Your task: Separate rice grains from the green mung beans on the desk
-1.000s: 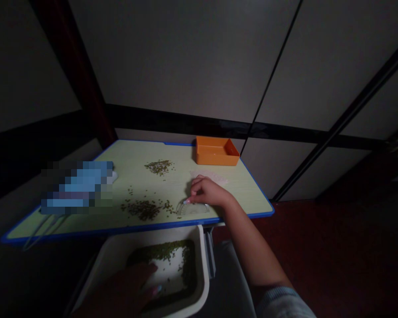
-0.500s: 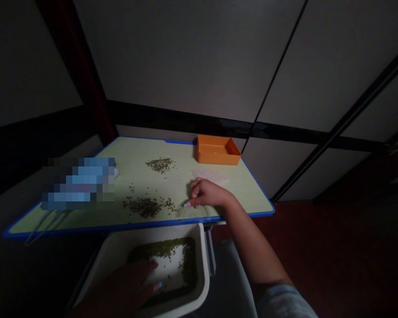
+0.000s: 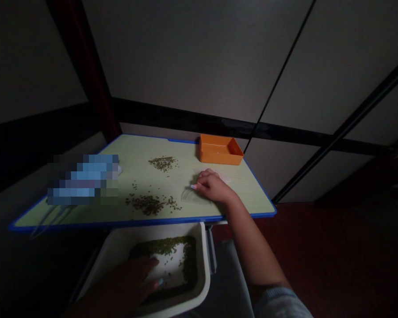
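Observation:
My right hand is closed on the rim of a clear round dish, over the near right part of the table. My left hand, dim in shadow, reaches into a white tub below the table's front edge. Its thumb and fingers are apart, over the tub's pale bottom, beside small green beans or seeds gathered along the sides. Left of my right hand lies a loose pile of small brown-green seeds. A second seed pile lies farther back. Behind the hand is a thin see-through sheet or bag.
The pale table has a blue edge. An orange open box stands at its back right corner. A blurred-out blue object is at the left, with a thin cable or strap hanging over the edge. Wall panels rise behind.
My right hand has moved away from the table's front edge, towards the orange box, with the clear dish. My left hand stays in the tub. The view has shifted slightly.

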A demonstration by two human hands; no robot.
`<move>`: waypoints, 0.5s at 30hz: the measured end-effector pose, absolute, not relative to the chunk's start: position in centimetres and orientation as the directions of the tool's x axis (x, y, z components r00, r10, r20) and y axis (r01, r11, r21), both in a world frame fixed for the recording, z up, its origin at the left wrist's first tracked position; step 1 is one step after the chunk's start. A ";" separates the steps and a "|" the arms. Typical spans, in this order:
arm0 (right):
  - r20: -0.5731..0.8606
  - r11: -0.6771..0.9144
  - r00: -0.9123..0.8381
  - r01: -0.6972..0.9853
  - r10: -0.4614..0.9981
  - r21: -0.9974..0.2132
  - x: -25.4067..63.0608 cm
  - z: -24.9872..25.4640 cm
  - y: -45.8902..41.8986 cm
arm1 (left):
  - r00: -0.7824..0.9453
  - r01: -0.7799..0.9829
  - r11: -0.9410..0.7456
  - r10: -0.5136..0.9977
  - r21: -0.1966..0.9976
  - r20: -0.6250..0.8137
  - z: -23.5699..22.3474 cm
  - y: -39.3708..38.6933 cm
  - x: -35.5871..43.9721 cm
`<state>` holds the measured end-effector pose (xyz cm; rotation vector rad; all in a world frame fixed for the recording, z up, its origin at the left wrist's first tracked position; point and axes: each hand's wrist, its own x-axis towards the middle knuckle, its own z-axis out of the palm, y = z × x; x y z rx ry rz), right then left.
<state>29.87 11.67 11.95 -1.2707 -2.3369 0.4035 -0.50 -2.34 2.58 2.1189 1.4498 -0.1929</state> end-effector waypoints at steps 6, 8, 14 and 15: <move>0.198 0.560 -0.541 0.665 0.817 -0.494 30.0 11.7 11.7 | 0.417 0.884 -0.264 0.819 0.386 -0.394 2.6 -2.3 -0.5; 0.190 0.565 -0.556 0.650 0.809 -0.508 30.0 11.6 11.8 | 0.420 0.881 -0.264 0.818 0.394 -0.392 2.6 -2.3 -0.4; 0.193 0.582 -0.582 0.614 0.790 -0.533 30.0 11.4 11.9 | 0.412 0.883 -0.255 0.823 0.394 -0.392 2.4 -2.1 -0.4; 0.192 0.587 -0.591 0.603 0.783 -0.539 30.0 11.4 11.9 | 0.412 0.883 -0.254 0.823 0.394 -0.392 2.5 -2.2 -0.4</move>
